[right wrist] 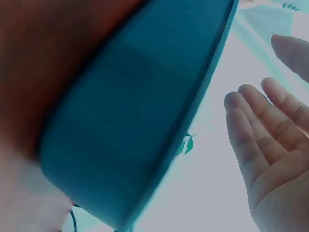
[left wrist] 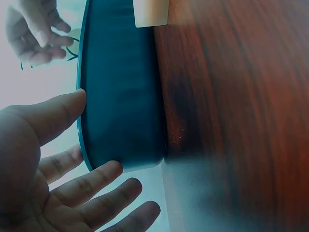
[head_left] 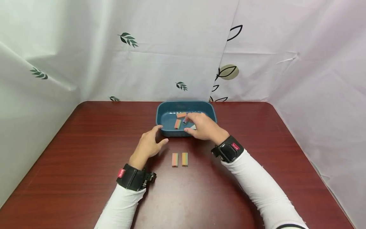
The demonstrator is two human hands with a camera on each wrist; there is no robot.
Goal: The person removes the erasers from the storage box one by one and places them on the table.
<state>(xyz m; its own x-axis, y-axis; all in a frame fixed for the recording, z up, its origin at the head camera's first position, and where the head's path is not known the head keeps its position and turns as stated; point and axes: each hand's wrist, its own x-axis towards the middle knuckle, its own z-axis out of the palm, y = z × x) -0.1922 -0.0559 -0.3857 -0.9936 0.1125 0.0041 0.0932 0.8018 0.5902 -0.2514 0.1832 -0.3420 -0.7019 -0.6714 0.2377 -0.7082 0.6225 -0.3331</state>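
Observation:
A blue tray (head_left: 167, 133) holds several small two-tone blocks. One orange-and-green block (head_left: 177, 124) and one orange block (head_left: 181, 115) show plainly inside it; others are partly covered by my right hand (head_left: 204, 125). That hand hovers over the tray's right half, and its loosely bent fingers (right wrist: 244, 130) appear apart in the right wrist view, with nothing seen between them. At the tray's front left corner is my left hand (head_left: 148, 144), fingers spread. Its thumb (left wrist: 58, 113) and a fingertip are right at the tray's rim and corner in the left wrist view.
Two blocks stand side by side on the table in front of the tray: a pink-and-green one (head_left: 175, 160) and a yellow-and-green one (head_left: 185, 159). The tray sits near the far edge of the brown table (head_left: 100, 133), against a white leaf-print curtain (head_left: 160, 63).

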